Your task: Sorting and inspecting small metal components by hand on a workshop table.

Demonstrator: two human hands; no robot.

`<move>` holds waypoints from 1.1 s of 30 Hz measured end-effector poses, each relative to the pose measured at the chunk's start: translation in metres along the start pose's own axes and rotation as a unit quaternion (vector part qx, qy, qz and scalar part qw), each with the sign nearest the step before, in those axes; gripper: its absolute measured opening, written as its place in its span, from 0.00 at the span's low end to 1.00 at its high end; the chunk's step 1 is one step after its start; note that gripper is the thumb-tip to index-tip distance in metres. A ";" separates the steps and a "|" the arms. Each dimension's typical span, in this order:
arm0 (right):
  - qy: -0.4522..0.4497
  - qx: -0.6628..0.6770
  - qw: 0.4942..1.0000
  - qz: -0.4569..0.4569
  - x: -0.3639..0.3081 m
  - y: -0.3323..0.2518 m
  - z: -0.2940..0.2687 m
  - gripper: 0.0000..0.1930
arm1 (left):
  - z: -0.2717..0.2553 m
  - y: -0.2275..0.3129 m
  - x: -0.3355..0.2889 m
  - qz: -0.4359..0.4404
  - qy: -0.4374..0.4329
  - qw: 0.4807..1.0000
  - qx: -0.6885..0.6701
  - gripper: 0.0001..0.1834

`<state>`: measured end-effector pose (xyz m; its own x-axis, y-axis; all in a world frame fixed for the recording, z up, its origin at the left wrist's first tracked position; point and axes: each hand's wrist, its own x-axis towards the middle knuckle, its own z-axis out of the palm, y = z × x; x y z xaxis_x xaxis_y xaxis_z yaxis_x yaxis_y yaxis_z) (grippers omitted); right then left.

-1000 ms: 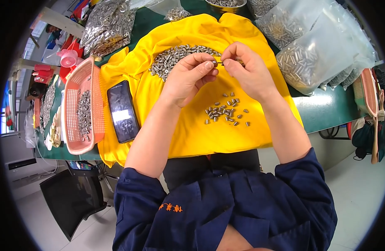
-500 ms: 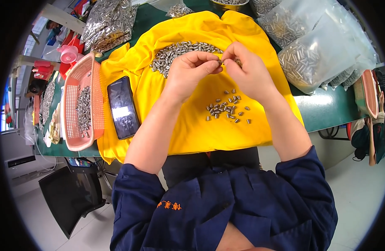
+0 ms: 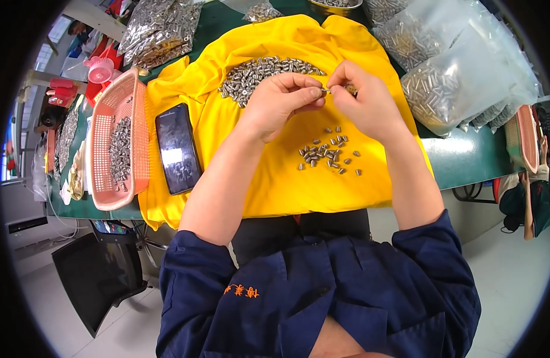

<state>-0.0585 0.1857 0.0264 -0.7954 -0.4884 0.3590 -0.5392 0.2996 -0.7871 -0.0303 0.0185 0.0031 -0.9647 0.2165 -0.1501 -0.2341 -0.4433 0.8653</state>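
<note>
Over a yellow cloth [image 3: 275, 197] my two hands meet, fingertips almost touching. My left hand [image 3: 285, 102] pinches a small metal part [image 3: 325, 90] between thumb and forefinger. Closed in a pinch at the part's other end is my right hand [image 3: 365, 101]. A small brass-coloured thing [image 3: 351, 89] shows within its curled fingers, too little of it visible to name. Behind my left hand lies a heap of short metal cylinders [image 3: 260, 74]. Below my hands, several similar pieces [image 3: 322, 154] are scattered on the cloth.
A black phone [image 3: 178, 149] lies on the cloth, beside a pink basket [image 3: 140, 161] containing metal pieces. Bags of metal parts [image 3: 433, 95] stand at the right, another bag [image 3: 158, 33] at the far left. A metal bowl [image 3: 337, 8] sits at the back of the green table [image 3: 466, 158].
Both hands have shifted slightly to the right in the picture. A little more of the small metal part shows between my fingertips. The scattered pieces keep their arrangement.
</note>
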 end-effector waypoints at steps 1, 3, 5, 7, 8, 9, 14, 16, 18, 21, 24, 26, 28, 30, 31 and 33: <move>0.005 0.017 1.000 0.011 0.000 0.003 0.001 0.03 | 0.000 -0.001 0.001 0.003 0.002 1.000 0.000 0.05; 0.011 0.032 0.999 0.021 0.001 0.002 0.001 0.03 | -0.001 0.000 0.001 0.006 0.003 1.000 0.000 0.05; 0.013 0.004 1.000 0.014 0.000 -0.001 0.000 0.04 | -0.004 0.002 -0.003 0.045 0.036 0.998 0.039 0.05; 0.051 0.009 0.999 0.008 0.000 0.006 -0.001 0.04 | -0.002 0.003 -0.005 0.058 0.036 0.995 0.080 0.05; 0.088 0.013 0.996 0.003 0.000 0.009 -0.003 0.04 | 0.001 0.003 -0.007 0.070 0.035 0.990 0.119 0.05; 0.091 0.013 0.996 0.001 0.001 0.011 -0.005 0.04 | 0.003 0.004 -0.008 0.071 0.033 0.990 0.121 0.05; 0.119 0.035 0.992 0.035 0.001 0.012 -0.007 0.05 | 0.028 -0.004 -0.020 0.090 -0.155 0.834 0.523 0.06; 0.127 0.019 0.991 0.030 0.002 0.011 -0.008 0.06 | 0.023 -0.001 -0.019 0.110 -0.119 0.859 0.486 0.08; 0.144 0.038 0.989 0.020 0.003 0.012 -0.009 0.06 | 0.006 0.003 -0.008 0.199 -0.009 0.865 0.460 0.09; 0.136 0.040 0.989 0.033 0.003 0.008 -0.009 0.06 | -0.008 0.019 0.014 0.171 0.084 0.749 0.634 0.08; 0.125 0.033 0.991 0.044 0.003 0.005 -0.007 0.06 | -0.014 0.017 0.031 0.170 0.056 0.604 0.777 0.07; 0.121 0.036 0.991 0.046 0.002 0.006 -0.006 0.06 | -0.011 0.016 0.039 0.143 0.045 0.588 0.795 0.07; 0.116 0.040 0.991 0.046 0.002 0.006 -0.006 0.06 | -0.009 0.016 0.044 0.117 0.037 0.571 0.812 0.07; 0.111 0.031 0.992 0.044 0.002 0.005 -0.007 0.06 | -0.007 0.015 0.047 0.105 0.031 0.512 0.852 0.06; 0.110 0.033 0.993 0.040 0.003 0.005 -0.007 0.06 | -0.007 0.014 0.047 0.104 0.035 0.510 0.853 0.06; 0.116 0.034 0.992 0.040 0.001 0.008 -0.008 0.05 | -0.005 0.008 0.048 0.149 0.049 0.513 0.844 0.06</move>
<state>-0.0660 0.1937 0.0248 -0.8810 -0.2622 0.3939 -0.4587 0.2690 -0.8469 -0.0794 0.0206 0.0006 -0.9482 0.2768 0.1561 0.2840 0.9585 0.0250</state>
